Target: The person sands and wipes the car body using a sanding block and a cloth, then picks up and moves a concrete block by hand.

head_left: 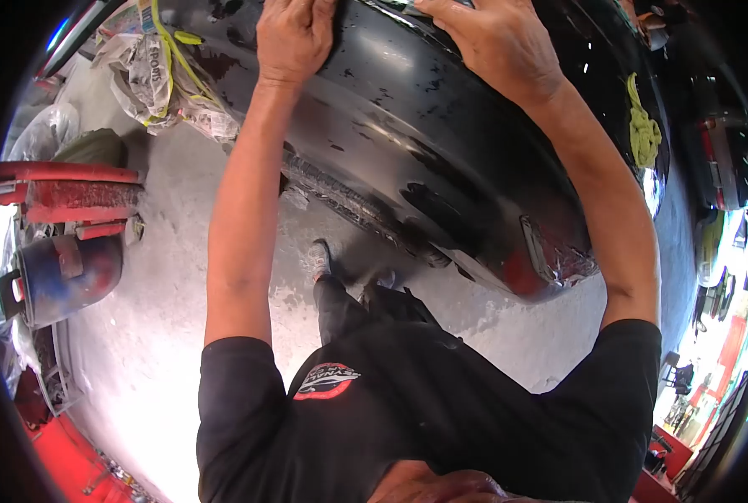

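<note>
A black car body panel (365, 92), dotted with water drops and wet patches, stretches across the upper middle. On its upper left part is my left hand (297, 38), with the fingers curled in and cut off by the top edge; whatever is under them is hidden. Farther right, my right hand (499, 42) reaches over the same panel with its thumb stretched left. The rest of its fingers lie beyond the frame. Beside that thumb is a small pale patch, too cut off to name. A red tail light (525, 264) sits at the car's lower corner.
Newspaper masking (147, 75) with yellow-green tape hangs at the car's left. A yellow-green cloth (644, 126) lies on the right side. Red metal arms (80, 193) and a paint-stained container (70, 277) stand at left. Another dark vehicle (730, 155) is at far right.
</note>
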Motion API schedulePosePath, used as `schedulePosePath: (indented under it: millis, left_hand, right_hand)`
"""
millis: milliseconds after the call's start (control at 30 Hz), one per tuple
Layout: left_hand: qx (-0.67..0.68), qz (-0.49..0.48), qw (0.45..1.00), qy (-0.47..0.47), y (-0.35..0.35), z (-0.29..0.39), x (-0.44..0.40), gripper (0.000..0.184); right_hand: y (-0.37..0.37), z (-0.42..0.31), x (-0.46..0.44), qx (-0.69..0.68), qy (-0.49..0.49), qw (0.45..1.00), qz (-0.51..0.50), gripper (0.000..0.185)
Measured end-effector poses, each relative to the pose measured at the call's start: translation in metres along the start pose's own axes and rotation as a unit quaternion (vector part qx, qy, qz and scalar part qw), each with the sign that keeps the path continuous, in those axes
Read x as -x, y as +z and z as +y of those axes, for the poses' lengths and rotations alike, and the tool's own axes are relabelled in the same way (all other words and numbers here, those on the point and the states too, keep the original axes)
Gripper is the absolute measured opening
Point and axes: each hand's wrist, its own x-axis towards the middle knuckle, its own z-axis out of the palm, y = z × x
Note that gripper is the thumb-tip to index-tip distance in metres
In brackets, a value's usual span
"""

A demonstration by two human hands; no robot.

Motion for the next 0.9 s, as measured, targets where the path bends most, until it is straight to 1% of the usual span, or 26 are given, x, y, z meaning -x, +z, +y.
schedulePosePath:
  millis: [33,133,233,267,333,400,433,533,567,667,700,800,833,867,900]
  left_hand:
    - [0.003,0.002,1.0,0.001,0.001,-0.001,0.001,0.032]
    - [0.003,-0.001,1.0,-0.001,0.003,0.0,0.0,0.032]
    - [-0.009,-0.005,1.0,-0.003,0.006,-0.002,-0.001,0.032]
    - [-0.009,-0.007,1.0,0.001,0.006,-0.002,-0.002,0.032]
    - [-0.012,-0.009,1.0,0.004,0.004,-0.003,-0.001,0.032]
    - [-0.004,-0.008,1.0,0.003,0.003,0.0,-0.002,0.031]
    - [0.001,-0.008,1.0,0.0,0.001,0.002,0.0,0.031]
    - [0.005,-0.004,1.0,0.003,0.003,-0.002,0.001,0.031]
    - [0.005,0.003,1.0,0.002,0.005,-0.004,0.001,0.031]
    - [0.004,0.006,1.0,0.003,0.004,-0.001,-0.001,0.032]
    - [0.001,0.007,1.0,0.002,0.004,-0.001,-0.002,0.032]
    - [0.004,0.009,1.0,0.003,0.003,-0.003,-0.001,0.032]
    - [0.013,0.009,1.0,-0.003,0.002,-0.001,-0.001,0.031]
    - [0.012,0.008,1.0,-0.003,0.0,0.0,0.002,0.031]
    - [0.012,0.009,1.0,-0.001,0.001,-0.001,0.003,0.031]
  right_hand:
    - [-0.008,-0.001,0.003,-0.017,0.007,1.0,0.004,0.019]
    - [-0.024,0.022,0.084,0.025,0.021,0.999,-0.003,0.036]
    - [-0.037,0.018,0.112,-0.001,0.059,0.998,-0.011,0.034]
    - [-0.028,0.021,0.105,0.009,0.034,0.999,0.005,0.034]
    - [0.0,0.023,0.059,0.026,-0.019,0.999,0.035,0.033]
    - [0.003,0.001,0.002,-0.023,-0.004,0.999,0.022,0.018]
    - [0.01,-0.002,-0.009,-0.015,-0.003,0.999,0.031,0.017]
    - [-0.006,-0.002,0.012,-0.021,0.008,1.0,0.011,0.014]
    - [-0.003,0.003,0.037,0.004,0.009,1.0,0.012,0.038]
    - [-0.018,0.002,0.068,-0.011,0.046,0.999,-0.006,0.034]
    - [-0.016,0.004,0.059,0.002,0.019,1.0,-0.001,0.03]
    - [0.019,0.001,0.0,0.024,-0.029,0.999,0.023,0.032]
    - [0.026,-0.006,-0.021,0.008,-0.024,0.999,0.038,0.02]
    - [0.029,-0.014,-0.035,-0.008,-0.018,0.999,0.051,0.012]
    - [0.028,-0.016,-0.037,-0.001,-0.015,0.999,0.048,0.01]
